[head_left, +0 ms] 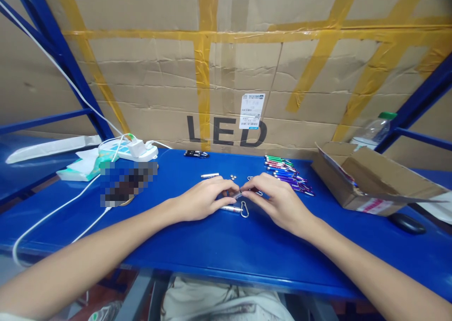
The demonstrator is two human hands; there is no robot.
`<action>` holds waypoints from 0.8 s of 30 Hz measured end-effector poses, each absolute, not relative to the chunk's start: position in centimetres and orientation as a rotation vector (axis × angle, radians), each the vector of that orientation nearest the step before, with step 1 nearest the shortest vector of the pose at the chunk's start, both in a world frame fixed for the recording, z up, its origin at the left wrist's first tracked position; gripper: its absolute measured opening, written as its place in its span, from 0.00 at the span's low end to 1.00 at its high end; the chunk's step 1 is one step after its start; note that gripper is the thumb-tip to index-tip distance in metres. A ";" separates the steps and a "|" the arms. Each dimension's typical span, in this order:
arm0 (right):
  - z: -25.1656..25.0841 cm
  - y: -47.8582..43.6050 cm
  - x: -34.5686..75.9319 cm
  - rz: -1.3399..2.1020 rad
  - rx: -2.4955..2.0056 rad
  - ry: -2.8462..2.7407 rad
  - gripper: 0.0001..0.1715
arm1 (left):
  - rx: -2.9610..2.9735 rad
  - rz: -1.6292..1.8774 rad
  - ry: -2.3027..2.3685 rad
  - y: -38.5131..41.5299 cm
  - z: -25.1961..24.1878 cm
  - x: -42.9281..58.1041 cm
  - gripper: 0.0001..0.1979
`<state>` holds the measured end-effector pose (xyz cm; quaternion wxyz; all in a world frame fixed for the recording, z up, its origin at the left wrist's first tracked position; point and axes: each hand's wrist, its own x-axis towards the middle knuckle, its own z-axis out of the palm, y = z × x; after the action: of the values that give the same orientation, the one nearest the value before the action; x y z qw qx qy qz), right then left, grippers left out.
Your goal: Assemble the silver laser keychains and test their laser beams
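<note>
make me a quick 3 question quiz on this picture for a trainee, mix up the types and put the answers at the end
1. Multiple choice: which of these lies nearest the left hand?
a) the green-capped bottle
b) a silver tube
c) the white power strip

2. True or false: the open cardboard box stands to the left of the coloured metallic pieces, as the camera sees them.

3. Fill in the blank: the big black letters on the taped cardboard behind the table read ____.

Key: 1. b; 2. False, it stands to their right; 3. LED
</note>
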<state>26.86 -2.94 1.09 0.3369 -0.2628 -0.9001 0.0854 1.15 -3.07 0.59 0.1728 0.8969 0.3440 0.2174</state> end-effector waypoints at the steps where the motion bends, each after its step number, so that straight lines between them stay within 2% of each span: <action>1: 1.1 -2.9 26.9 0.223 -0.686 -2.352 0.07 | 2.545 0.619 0.981 -3.1 0.6 1.1 0.09; 24: 0.8 -2.8 26.9 0.197 -0.752 -2.440 0.08 | 2.568 0.630 0.971 -2.8 0.2 1.0 0.10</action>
<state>26.89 -2.76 0.85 0.2864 -0.2814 -0.9129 0.0739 1.03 -2.76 0.18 0.1618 0.8996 0.3402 0.2208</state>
